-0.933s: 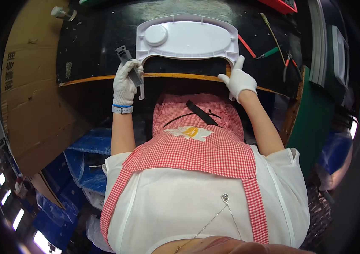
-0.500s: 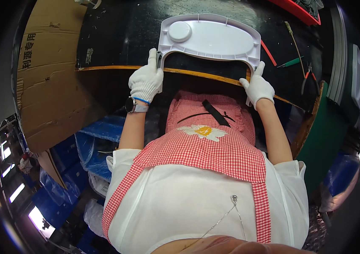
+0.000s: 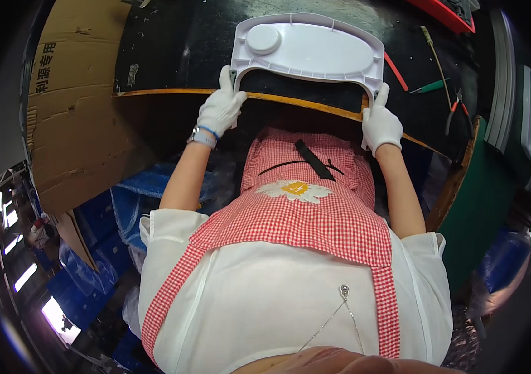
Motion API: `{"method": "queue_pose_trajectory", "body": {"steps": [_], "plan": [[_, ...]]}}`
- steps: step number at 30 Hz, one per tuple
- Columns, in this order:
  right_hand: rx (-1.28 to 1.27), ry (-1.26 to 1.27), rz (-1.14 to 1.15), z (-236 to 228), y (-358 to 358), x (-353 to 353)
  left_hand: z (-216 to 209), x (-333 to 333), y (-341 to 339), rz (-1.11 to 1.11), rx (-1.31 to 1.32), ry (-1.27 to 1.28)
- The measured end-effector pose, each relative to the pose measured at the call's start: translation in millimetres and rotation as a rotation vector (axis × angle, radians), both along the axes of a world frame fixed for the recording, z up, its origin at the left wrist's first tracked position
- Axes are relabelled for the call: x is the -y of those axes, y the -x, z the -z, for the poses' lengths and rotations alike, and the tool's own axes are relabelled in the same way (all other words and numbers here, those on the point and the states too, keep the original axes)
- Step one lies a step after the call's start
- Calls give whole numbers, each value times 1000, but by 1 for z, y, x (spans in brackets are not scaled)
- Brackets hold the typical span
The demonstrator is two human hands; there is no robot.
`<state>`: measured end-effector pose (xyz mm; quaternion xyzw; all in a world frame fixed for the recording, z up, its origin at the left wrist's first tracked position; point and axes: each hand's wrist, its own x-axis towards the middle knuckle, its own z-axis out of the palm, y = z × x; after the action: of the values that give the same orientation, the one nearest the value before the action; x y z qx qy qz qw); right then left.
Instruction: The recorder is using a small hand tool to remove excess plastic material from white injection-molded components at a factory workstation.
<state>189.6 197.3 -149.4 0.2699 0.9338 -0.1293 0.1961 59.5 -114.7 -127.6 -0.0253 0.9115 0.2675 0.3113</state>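
Note:
A white plastic tray (image 3: 315, 53) with a round cup well at its left end lies on the black worktable (image 3: 178, 50), its curved cut-out facing me. My left hand (image 3: 220, 107), in a white glove, grips the tray's near-left leg and presses a small grey clip part against it. My right hand (image 3: 380, 121), also gloved, holds the tray's near-right leg with the index finger raised along its edge. Both hands sit at the table's front wooden edge.
A cardboard sheet (image 3: 66, 112) leans at the left. Green-handled screwdriver (image 3: 429, 87), red pliers (image 3: 458, 109) and a red strip (image 3: 395, 70) lie right of the tray. Blue plastic bags (image 3: 134, 206) fill the floor at lower left. A green panel (image 3: 477, 206) stands at the right.
My left hand carried the grey clip part from beside the tray to the tray's near-left leg. My right hand stayed on the right leg. The view shifted slightly.

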Motion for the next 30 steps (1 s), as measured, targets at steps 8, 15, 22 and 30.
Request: {"method": "queue_pose_trajectory", "body": {"steps": [8, 15, 22, 30], "plan": [[-87, 107, 152, 16, -125, 0, 74, 26, -103, -661, 234, -630], [-299, 735, 505, 70, -112, -15, 90, 14, -98, -607, 139, -520], [-395, 778, 617, 83, -113, -8, 91, 9, -100, -633, 105, -608], [-294, 621, 398, 97, -180, 1, 107, 37, -152, -438, 210, -388]]}}
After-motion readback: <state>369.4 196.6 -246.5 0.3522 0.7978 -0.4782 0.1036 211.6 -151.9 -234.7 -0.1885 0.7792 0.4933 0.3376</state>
